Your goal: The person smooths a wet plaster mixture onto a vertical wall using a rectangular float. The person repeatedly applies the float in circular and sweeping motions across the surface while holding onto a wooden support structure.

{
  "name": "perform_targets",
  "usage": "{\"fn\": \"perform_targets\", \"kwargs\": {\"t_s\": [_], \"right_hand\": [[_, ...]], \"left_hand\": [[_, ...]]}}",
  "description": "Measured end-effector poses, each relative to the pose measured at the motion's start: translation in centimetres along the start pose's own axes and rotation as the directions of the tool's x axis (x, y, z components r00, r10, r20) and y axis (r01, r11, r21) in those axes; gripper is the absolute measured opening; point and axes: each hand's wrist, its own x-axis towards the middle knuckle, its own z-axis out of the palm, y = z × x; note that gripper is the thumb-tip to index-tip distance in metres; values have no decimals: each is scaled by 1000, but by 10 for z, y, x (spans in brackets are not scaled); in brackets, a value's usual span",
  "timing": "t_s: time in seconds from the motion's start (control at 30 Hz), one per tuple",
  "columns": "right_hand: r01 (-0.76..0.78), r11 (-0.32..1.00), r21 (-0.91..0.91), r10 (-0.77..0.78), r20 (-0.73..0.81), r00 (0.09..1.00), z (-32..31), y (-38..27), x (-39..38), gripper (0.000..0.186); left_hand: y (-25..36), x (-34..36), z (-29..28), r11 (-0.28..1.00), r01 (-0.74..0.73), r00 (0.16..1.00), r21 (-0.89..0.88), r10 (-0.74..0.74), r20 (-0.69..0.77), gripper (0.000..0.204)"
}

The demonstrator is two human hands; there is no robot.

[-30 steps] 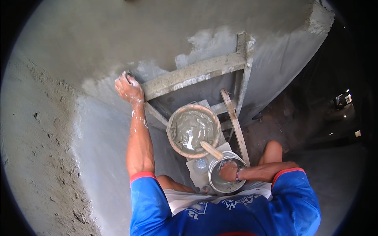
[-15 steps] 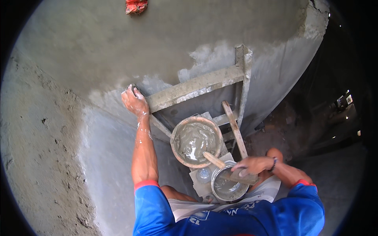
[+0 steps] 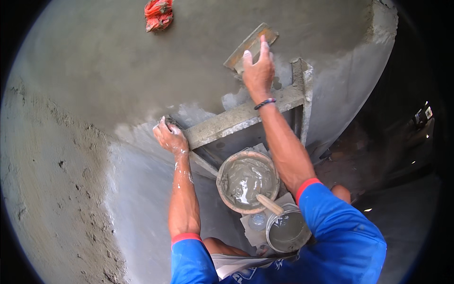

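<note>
Right arm: extended up and forward from the blue sleeve, elbow nearly straight, forearm passing in front of the wooden crossbar [image 3: 236, 124].
Right hand [image 3: 258, 75]: clasping the flat plate [image 3: 243, 53], thumb and forefinger set apart over its face.
Plate position: slanted against the wet grey wall [image 3: 198, 57], above the crossbar.
Left arm: nearly straight, reaching upward at the left of the mortar basin [image 3: 223, 194].
Left hand [image 3: 171, 137]: fingers curled beside the crossbar's left end, at a dark lump [image 3: 173, 123]; whether they grip it cannot be told.
Edges: the upright post [image 3: 306, 99] stands near the right wrist; the basin and bucket [image 3: 288, 231] rims lie below, close together.
Open room: smooth wall surface extends left of the plate, interrupted by crumpled red plastic [image 3: 159, 15].
</note>
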Motion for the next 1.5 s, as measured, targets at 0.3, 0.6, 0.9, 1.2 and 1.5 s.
{"fn": "perform_targets", "kwargs": {"t_s": [0.3,0.6,0.9,1.2,1.5], "right_hand": [[-202,963,179,225,-115,968,62,8,-92,61],[-301,909,288,276,125,953,48,-15,-163,65],[-127,979,160,126,17,992,34,-6,-58,67],[-492,862,125,432,326,841,42,-19,-152,75],[-221,970,96,222,1,975,29,-6,-33,69]], "left_hand": [[0,0,0,1000,4,1000,9,-4,-23,38],[-11,-1,-5,998,16,1000,58,-17,12,38],[-8,-2,1,1000,11,1000,4,-11,-26,41],[-15,-3,1,999,-30,999,42,31,-30,40],[-2,-1,1,1000,-21,999,12,22,-30,40]]}}
